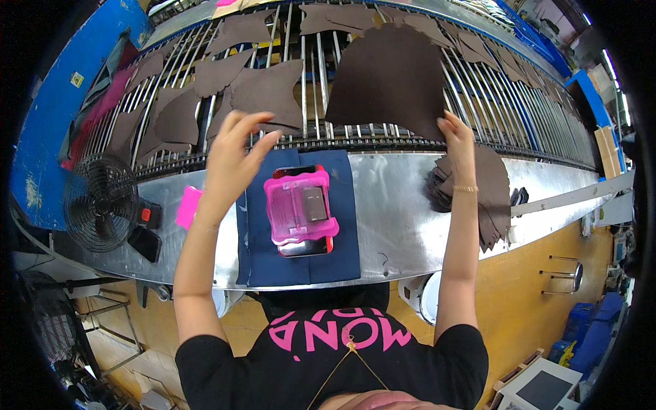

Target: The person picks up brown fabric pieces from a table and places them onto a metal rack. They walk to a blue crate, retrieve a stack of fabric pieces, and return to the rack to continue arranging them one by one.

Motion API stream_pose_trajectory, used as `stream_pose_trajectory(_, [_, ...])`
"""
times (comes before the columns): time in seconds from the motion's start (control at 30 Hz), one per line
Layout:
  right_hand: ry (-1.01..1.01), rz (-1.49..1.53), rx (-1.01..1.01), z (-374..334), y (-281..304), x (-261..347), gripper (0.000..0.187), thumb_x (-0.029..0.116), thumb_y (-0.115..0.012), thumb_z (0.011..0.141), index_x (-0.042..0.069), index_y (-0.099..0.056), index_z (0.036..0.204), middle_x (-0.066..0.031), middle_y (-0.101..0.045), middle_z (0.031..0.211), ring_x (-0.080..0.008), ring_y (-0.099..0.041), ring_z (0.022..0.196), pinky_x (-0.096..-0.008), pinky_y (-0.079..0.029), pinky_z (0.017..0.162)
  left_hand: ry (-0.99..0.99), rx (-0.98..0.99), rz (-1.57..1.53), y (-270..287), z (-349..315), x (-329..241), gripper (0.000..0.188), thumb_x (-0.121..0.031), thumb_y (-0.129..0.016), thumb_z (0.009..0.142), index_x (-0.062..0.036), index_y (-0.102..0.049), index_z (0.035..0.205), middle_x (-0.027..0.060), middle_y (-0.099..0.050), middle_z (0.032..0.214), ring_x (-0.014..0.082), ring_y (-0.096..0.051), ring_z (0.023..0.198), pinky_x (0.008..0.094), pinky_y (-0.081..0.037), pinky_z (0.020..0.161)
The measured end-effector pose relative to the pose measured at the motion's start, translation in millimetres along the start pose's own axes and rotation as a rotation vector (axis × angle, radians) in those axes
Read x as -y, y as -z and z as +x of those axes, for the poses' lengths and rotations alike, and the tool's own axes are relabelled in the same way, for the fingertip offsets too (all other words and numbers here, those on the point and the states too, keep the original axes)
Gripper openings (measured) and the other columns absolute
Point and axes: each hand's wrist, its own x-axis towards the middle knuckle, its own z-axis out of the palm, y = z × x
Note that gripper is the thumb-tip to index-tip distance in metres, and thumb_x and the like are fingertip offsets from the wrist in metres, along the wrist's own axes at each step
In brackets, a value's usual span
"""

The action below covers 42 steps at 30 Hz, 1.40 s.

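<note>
Brown leather piece (389, 78), large and dome-shaped, held up over the roller conveyor (478, 89) at the far side of the bench. Pinched at its lower right corner by the right hand (456, 133), fingers closed on the edge. Left hand (232, 154) raised well apart from that piece, to its left, fingers spread and loosely curled, holding nothing; thumb and forefinger parted.

Nearest the body: steel bench top (403, 212), curved along its near edge. Dark blue cloth mat (256, 246) laid flat on it, between the two forearms. Pink plastic tray (301, 205) resting on the mat, on top of a red-edged flat object seen only at its rim; small grey block inside the tray. Pink card (186, 206) lying just left of the mat, partly hidden by the left forearm. Black fan (101, 201) with wire guard standing at the bench's left end, dark flat device beside it.

Stack of brown cut pieces (495, 198) on the bench at right, just beyond the right forearm, which crosses its left edge.

Farther off: smaller brown cut pieces (266, 89) scattered on the conveyor rods, left of the held piece and behind it. Blue panel (48, 137) bounding the conveyor at left. Held piece blocking sight of the rods behind it.
</note>
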Motion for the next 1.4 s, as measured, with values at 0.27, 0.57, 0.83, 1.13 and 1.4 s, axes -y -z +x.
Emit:
stream_pose_trajectory(0.27, [-0.219, -0.103, 0.215, 86, -56, -108, 0.037, 0.009, -0.064, 0.087, -0.002, -0.060, 0.121, -0.0112, -0.070, 0.103, -0.0165, -0.066, 0.086, -0.0271, -0.051, 0.076, 0.330, -0.127, 0.016, 64, -78, 79, 0.032, -0.014, -0.068, 0.085, -0.0062, -0.062, 0.116, 0.0027, -0.051, 0.087, 0.0100, -0.046, 0.068, 0.0230, -0.038, 0.060])
stream_pose_trajectory(0.57, [-0.123, -0.804, -0.275, 12, 10, -23, 0.047, 0.050, -0.069, 0.076, 0.022, -0.067, 0.114, -0.0041, -0.065, 0.109, -0.0259, -0.060, 0.105, -0.0512, -0.035, 0.090, 0.430, -0.161, -0.150, 57, -103, 93, 0.039, -0.012, -0.064, 0.090, -0.0064, -0.054, 0.127, 0.0004, -0.051, 0.089, 0.0051, -0.043, 0.065, 0.0202, -0.038, 0.059])
stream_pose_trajectory(0.83, [-0.776, -1.106, -0.480, -132, 176, -55, 0.059, 0.055, -0.067, 0.077, 0.014, -0.064, 0.120, -0.0127, -0.058, 0.124, -0.0305, -0.052, 0.117, -0.0577, -0.034, 0.095, 0.340, -0.113, -0.232, 20, -78, 82, 0.039, -0.011, -0.062, 0.091, -0.0059, -0.053, 0.129, 0.0005, -0.053, 0.091, 0.0047, -0.040, 0.063, 0.0197, -0.036, 0.056])
stream_pose_trajectory(1.13, [-0.496, -1.191, -0.291, -131, 178, -19, 0.029, 0.012, -0.055, 0.087, 0.007, -0.054, 0.115, -0.0180, -0.066, 0.095, -0.0399, -0.063, 0.090, -0.0486, -0.049, 0.075, 0.309, -0.135, -0.213, 18, -81, 62, 0.041, -0.008, -0.064, 0.089, -0.0086, -0.053, 0.129, -0.0011, -0.052, 0.096, 0.0054, -0.042, 0.067, 0.0193, -0.036, 0.056])
stream_pose_trajectory(1.4, [0.104, -0.467, -0.308, -119, 102, 133, 0.029, 0.008, -0.053, 0.095, 0.007, -0.060, 0.123, -0.0135, -0.069, 0.094, -0.0194, -0.069, 0.076, -0.0298, -0.056, 0.056, 0.286, -0.171, -0.207, 16, -64, 17, 0.041, -0.009, -0.069, 0.084, -0.0084, -0.058, 0.123, 0.0031, -0.053, 0.100, 0.0104, -0.055, 0.083, 0.0260, -0.049, 0.065])
